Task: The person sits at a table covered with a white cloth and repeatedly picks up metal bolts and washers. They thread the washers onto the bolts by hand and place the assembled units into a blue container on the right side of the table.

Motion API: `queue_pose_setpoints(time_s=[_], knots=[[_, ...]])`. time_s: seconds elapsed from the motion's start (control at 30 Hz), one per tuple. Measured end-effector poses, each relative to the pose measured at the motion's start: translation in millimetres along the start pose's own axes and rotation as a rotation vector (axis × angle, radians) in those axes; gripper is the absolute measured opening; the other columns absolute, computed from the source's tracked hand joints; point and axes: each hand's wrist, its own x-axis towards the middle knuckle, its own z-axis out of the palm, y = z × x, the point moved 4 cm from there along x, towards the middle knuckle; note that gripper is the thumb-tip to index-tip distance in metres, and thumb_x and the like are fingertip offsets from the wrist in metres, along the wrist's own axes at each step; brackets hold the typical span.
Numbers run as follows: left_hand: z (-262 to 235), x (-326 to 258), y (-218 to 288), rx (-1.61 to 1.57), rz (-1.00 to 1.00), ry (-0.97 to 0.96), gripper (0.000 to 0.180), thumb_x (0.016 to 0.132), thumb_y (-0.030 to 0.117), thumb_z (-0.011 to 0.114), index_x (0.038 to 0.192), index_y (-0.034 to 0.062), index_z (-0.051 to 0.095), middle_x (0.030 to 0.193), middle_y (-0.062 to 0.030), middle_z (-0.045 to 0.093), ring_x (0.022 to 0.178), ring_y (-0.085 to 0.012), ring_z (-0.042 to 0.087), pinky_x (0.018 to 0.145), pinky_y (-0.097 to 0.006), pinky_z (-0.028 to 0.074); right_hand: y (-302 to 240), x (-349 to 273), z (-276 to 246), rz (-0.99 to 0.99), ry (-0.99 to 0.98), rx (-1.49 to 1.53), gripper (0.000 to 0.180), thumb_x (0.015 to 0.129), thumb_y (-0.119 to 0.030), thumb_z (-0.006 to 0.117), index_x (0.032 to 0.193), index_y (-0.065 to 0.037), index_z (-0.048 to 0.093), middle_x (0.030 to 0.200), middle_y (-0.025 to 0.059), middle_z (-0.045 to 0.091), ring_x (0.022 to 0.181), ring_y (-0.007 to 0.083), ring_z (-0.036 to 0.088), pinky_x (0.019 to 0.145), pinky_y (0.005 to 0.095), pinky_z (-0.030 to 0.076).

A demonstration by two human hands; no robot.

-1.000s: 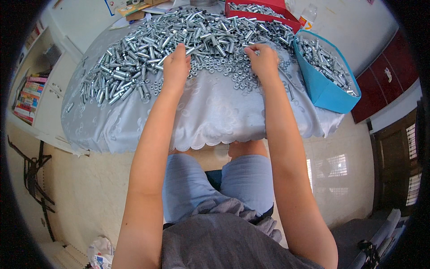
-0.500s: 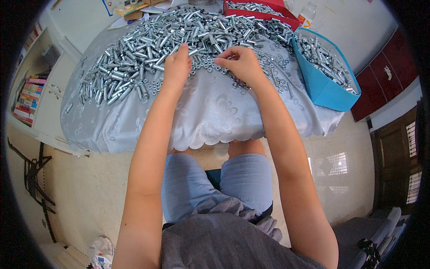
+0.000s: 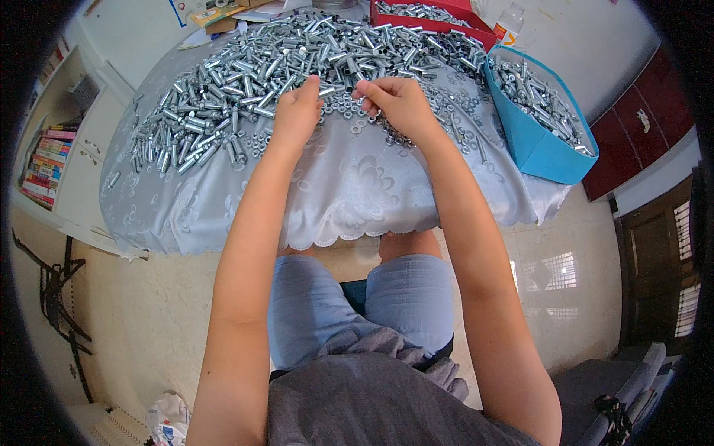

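A big heap of silver metal bolts (image 3: 245, 74) covers the far half of a table under a pale blue cloth (image 3: 335, 193). Small nuts and washers (image 3: 439, 119) lie scattered to the right of the heap. My left hand (image 3: 297, 111) is closed on a bolt (image 3: 327, 91) whose end sticks out toward my right hand. My right hand (image 3: 398, 100) pinches a small metal piece at its fingertips, close to the bolt's end. The two hands nearly touch above the cloth at the heap's near edge.
A blue bin (image 3: 543, 126) with more bolts stands at the table's right edge. A red tray (image 3: 439, 18) of metal parts sits at the back, with a plastic bottle (image 3: 509, 22) beside it. A low shelf with books (image 3: 48, 156) is at the left. My knees are under the table.
My right hand has moved left from the scattered nuts to meet my left hand, which stayed in place and now holds a bolt out toward it.
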Motion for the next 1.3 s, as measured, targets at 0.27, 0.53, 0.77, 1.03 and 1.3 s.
queue_pose_setpoints(time_s=[0.27, 0.53, 0.77, 1.03, 1.3], knots=[[7.7, 4.2, -7.4, 0.043, 0.078, -0.051, 0.042, 0.083, 0.046, 0.049, 0.064, 0.0087, 0.047, 0.054, 0.0021, 0.042, 0.045, -0.0066, 0.036, 0.041, -0.022, 0.027, -2.1, -5.2, 6.3, 0.058, -0.129, -0.004, 0.033, 0.086, -0.030, 0.054, 0.075, 0.000, 0.061, 0.059, -0.0007, 0.052, 0.051, 0.0054, 0.046, 0.048, 0.0200, 0.039], [9.1, -4.5, 2.0, 0.049, 0.034, -0.088, 0.040, 0.085, 0.044, 0.046, 0.066, 0.0089, 0.046, 0.054, 0.0027, 0.040, 0.045, -0.0063, 0.035, 0.041, -0.022, 0.026, -5.3, -5.5, 6.5, 0.049, -0.143, 0.081, 0.039, 0.085, -0.038, 0.053, 0.067, -0.003, 0.057, 0.058, -0.0021, 0.050, 0.050, 0.0053, 0.042, 0.045, 0.0198, 0.035], [17.7, -9.8, 6.4, -0.085, 0.009, -0.191, 0.042, 0.084, 0.047, 0.047, 0.070, 0.0073, 0.047, 0.054, 0.0034, 0.037, 0.046, -0.0066, 0.035, 0.043, -0.022, 0.026, -9.3, -10.4, 10.3, 0.093, -0.223, 0.126, 0.039, 0.085, -0.040, 0.052, 0.063, -0.007, 0.053, 0.056, -0.0046, 0.044, 0.047, 0.0047, 0.036, 0.043, 0.0195, 0.029], [23.3, -26.2, 27.2, -0.258, -0.015, -0.347, 0.041, 0.083, 0.046, 0.048, 0.073, 0.0070, 0.043, 0.053, 0.0025, 0.034, 0.046, -0.0096, 0.035, 0.046, -0.023, 0.028, -18.2, -14.8, 10.0, 0.135, -0.285, 0.297, 0.038, 0.086, -0.039, 0.051, 0.063, -0.009, 0.048, 0.053, -0.0050, 0.036, 0.044, 0.0040, 0.028, 0.040, 0.0198, 0.023], [22.7, -19.3, 16.2, -0.192, -0.041, -0.302, 0.040, 0.085, 0.043, 0.047, 0.079, 0.0037, 0.048, 0.053, 0.0026, 0.033, 0.047, -0.0092, 0.034, 0.046, -0.024, 0.028, -21.6, -12.5, 6.2, 0.083, -0.132, 0.172, 0.034, 0.080, -0.036, 0.060, 0.064, -0.007, 0.054, 0.053, -0.0056, 0.041, 0.046, 0.0037, 0.032, 0.041, 0.0200, 0.024]])
